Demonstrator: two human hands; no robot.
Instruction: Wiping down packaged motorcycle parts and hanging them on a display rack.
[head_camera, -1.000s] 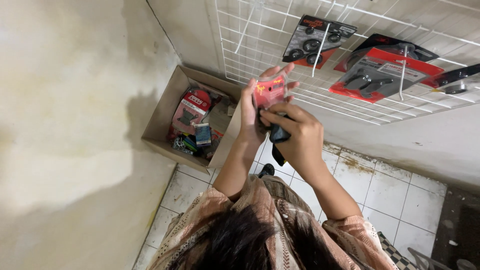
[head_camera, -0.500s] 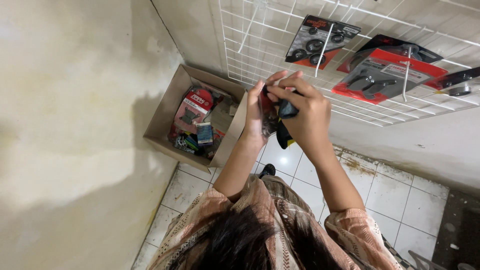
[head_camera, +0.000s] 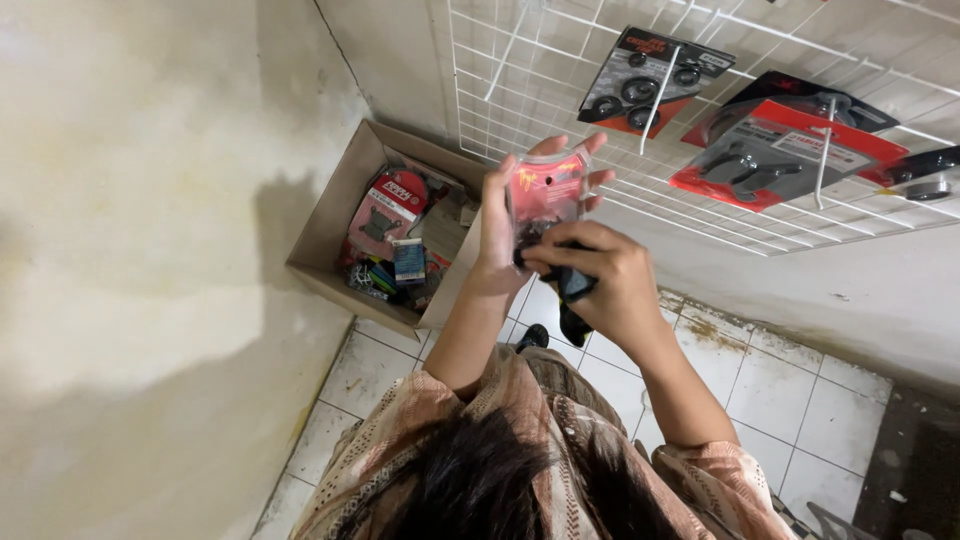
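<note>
Red blister pack (head_camera: 547, 190), now uncovered and raised at frame centre, pinched by left hand (head_camera: 497, 225); right hand (head_camera: 600, 280) lowered, clenched around black tool (head_camera: 574, 300).

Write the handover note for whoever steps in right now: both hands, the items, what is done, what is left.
Left hand: holds up a small red blister pack in clear plastic.
Right hand: grips a black handheld tool against the pack's lower edge.
Open cardboard box of similar packs sits on the floor at left.
Done: three carded packs hang on the white wire grid.
Left: this pack is not yet hung.
</note>
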